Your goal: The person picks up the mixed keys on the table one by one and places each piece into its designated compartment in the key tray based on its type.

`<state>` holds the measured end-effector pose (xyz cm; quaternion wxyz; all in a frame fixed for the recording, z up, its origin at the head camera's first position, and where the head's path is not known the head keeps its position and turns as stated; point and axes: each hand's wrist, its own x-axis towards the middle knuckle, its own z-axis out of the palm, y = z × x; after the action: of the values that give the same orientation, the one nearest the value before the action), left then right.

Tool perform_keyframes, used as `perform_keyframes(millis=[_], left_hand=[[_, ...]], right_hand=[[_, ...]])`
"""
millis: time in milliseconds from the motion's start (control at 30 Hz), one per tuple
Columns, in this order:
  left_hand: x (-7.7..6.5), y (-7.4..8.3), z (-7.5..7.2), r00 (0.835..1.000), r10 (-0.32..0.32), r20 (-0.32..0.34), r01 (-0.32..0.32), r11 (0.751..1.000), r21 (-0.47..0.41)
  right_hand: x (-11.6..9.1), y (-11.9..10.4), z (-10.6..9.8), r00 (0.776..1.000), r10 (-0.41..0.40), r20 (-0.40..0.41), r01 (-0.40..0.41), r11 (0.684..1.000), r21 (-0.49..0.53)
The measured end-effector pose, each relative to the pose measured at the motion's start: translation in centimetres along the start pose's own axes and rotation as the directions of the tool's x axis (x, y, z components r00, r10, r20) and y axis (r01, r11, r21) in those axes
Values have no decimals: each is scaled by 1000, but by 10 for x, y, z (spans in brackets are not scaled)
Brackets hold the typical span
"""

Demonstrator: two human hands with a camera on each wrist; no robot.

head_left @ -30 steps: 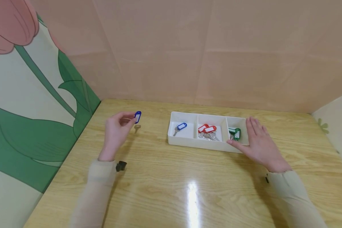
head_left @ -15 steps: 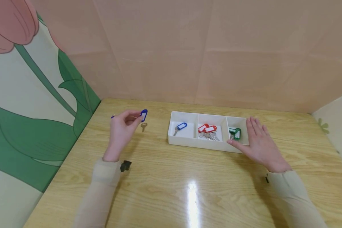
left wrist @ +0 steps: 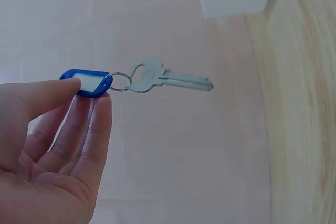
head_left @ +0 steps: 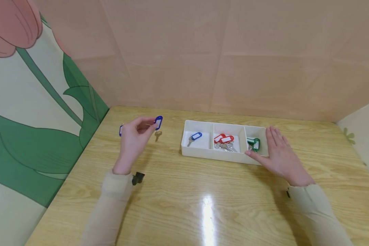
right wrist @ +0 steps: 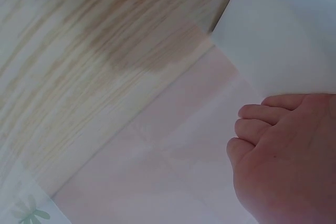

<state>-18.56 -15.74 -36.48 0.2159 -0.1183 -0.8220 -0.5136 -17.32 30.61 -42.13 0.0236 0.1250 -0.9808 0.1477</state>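
Observation:
My left hand (head_left: 133, 145) pinches a blue key tag (head_left: 158, 123) between thumb and fingers, left of the white divided tray (head_left: 200, 154). A silver key (left wrist: 173, 80) hangs from the tag by a split ring (left wrist: 121, 81), above the table. My right hand (head_left: 281, 160) lies against the tray's right end, fingers straight and thumb across the front rim. In the tray, another blue key tag (head_left: 196, 136) with a key lies in the left compartment. Red key tags (head_left: 226, 139) with several keys fill the middle one, and green key tags (head_left: 256, 145) are in the right one, partly hidden by its front wall.
Another blue key tag (head_left: 121, 130) lies on the wooden table (head_left: 178, 191), mostly hidden behind my left hand. A pinkish sheet (head_left: 196, 61) rises along the table's back edge. A wall with a tulip pattern (head_left: 40, 143) borders the left side.
My left hand has moved right, towards the tray, with the blue key tag and its hanging key. The blue tag behind it has come into view. My right hand and the tray stay put.

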Motion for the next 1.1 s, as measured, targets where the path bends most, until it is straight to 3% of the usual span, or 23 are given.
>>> perform_keyframes(millis=[233,733,1100], left_hand=[[2,5,3,999,32,-3,-32,999,6],[9,20,16,1000,6,10,-6,999,-43],[14,29,30,999,43,23,-42,996,-74]], right_hand=[[-1,-1,0,1000,7,3,-7,1000,18],[0,3,1,1000,8,5,-8,1000,14],[0,5,3,1000,-5,-10,5,1000,16]])
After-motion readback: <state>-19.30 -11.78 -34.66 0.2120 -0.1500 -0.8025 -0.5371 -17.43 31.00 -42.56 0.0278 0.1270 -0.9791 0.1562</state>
